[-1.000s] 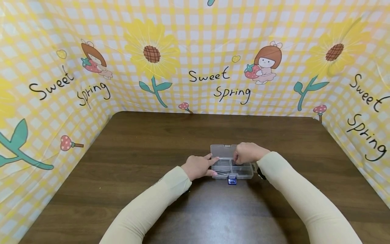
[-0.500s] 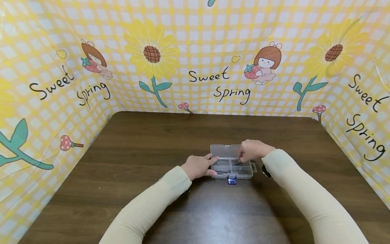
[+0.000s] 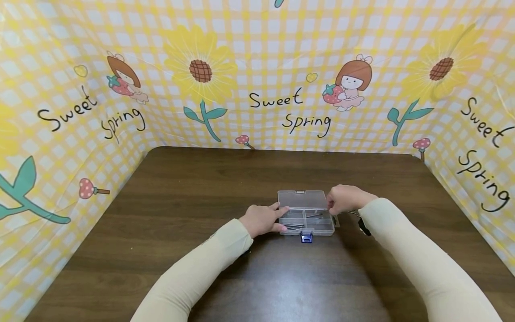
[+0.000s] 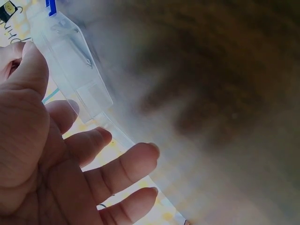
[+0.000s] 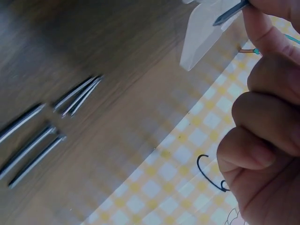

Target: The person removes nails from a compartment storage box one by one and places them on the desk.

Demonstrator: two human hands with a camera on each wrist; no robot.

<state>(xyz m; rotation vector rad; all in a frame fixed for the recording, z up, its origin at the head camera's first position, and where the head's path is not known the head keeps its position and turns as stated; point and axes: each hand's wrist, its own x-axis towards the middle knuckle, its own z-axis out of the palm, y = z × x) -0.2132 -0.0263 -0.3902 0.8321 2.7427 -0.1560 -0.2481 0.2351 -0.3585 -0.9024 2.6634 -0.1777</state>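
Note:
A clear plastic divided box (image 3: pixel 319 233) stands on the table with its lid (image 3: pixel 302 200) raised at the back and a blue latch (image 3: pixel 306 237) at the front. My left hand (image 3: pixel 259 220) rests against its left side, thumb and forefinger stretched over the edge; the other fingers (image 4: pixel 124 171) spread loosely in the left wrist view. Several nails (image 3: pixel 294 226) lie in the front left compartment, and another nail (image 3: pixel 314 215) is in the back right one. My right hand (image 3: pixel 348 198), by the box's back right corner, pinches a nail (image 5: pixel 227 15), its point showing.
Beside the box, partly under my right wrist in the head view, several loose nails (image 5: pixel 29 157) lie on the brown table (image 3: pixel 201 179) in two small groups. A yellow checked cloth (image 3: pixel 257 53) surrounds the table's back and sides.
My right hand has moved right, from over the back right compartment to the box's right corner, uncovering a nail in that compartment. The left hand has stayed put.

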